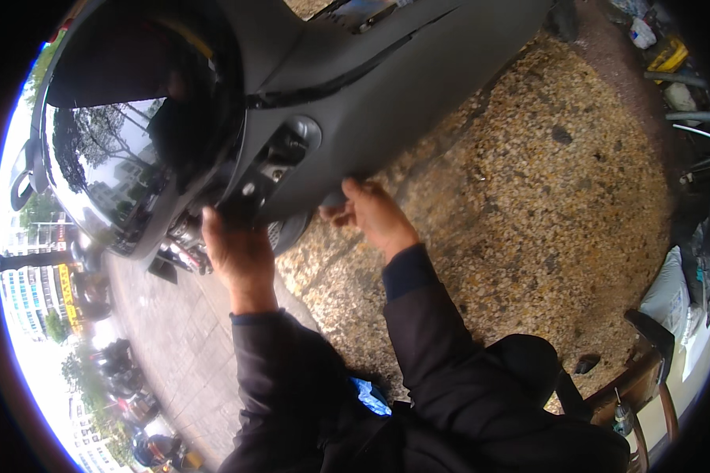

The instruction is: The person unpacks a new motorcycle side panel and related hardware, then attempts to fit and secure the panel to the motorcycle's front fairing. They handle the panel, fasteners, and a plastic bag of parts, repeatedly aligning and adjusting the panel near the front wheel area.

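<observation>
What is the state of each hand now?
Left hand: at gray scooter panel, fingertips hidden; grip cannot be told.
Right hand: partly curled by panel's edge; grip unclear.

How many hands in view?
2. Left hand at the grey vehicle body's lower edge, its fingers mostly hidden; right hand farther right, by the same edge. No other hands visible.

We wore a dark, near-black top (375, 448) with long sleeves; the left sleeve (280, 378) was creased along its outer edge and ended in a thin navy band (254, 318); the right sleeve (426, 323) gave way to a broader navy cuff (409, 270); our left hand (241, 260) and right hand (375, 217) were bare, with fingers and thumbs uncovered.
</observation>
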The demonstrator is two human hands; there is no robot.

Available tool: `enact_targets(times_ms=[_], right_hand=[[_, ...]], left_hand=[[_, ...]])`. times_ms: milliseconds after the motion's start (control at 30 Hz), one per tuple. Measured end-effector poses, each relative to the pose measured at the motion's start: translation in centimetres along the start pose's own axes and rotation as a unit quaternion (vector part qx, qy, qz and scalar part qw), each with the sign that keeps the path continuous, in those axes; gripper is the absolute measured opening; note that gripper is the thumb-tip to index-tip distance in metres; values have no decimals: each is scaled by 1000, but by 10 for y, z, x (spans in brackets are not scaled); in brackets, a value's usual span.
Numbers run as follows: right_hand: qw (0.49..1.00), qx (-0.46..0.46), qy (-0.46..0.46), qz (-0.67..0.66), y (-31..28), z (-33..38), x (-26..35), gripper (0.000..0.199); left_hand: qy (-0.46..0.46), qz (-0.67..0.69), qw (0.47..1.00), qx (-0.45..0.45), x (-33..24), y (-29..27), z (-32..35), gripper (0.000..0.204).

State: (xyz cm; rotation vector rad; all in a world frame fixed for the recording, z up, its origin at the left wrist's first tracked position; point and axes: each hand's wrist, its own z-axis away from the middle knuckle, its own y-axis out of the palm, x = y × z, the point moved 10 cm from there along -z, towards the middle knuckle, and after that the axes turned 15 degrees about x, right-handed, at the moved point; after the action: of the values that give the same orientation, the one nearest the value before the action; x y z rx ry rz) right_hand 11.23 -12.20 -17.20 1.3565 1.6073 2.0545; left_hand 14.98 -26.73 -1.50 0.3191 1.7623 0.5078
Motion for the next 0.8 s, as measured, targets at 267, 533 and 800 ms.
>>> enact_targets(times_ms=[267, 533, 800], right_hand=[[836, -447, -164, 272, -55, 103, 189, 92], [830, -412, -131, 351, -19, 45, 275, 122], [806, -380, -75, 448, -15, 40, 283, 119]], left_hand=[[8, 28, 1000, -5, -2, 8, 17, 37], [33, 131, 991, -15, -10, 27, 20, 33], [13, 107, 992, -70, -9, 41, 58, 22]])
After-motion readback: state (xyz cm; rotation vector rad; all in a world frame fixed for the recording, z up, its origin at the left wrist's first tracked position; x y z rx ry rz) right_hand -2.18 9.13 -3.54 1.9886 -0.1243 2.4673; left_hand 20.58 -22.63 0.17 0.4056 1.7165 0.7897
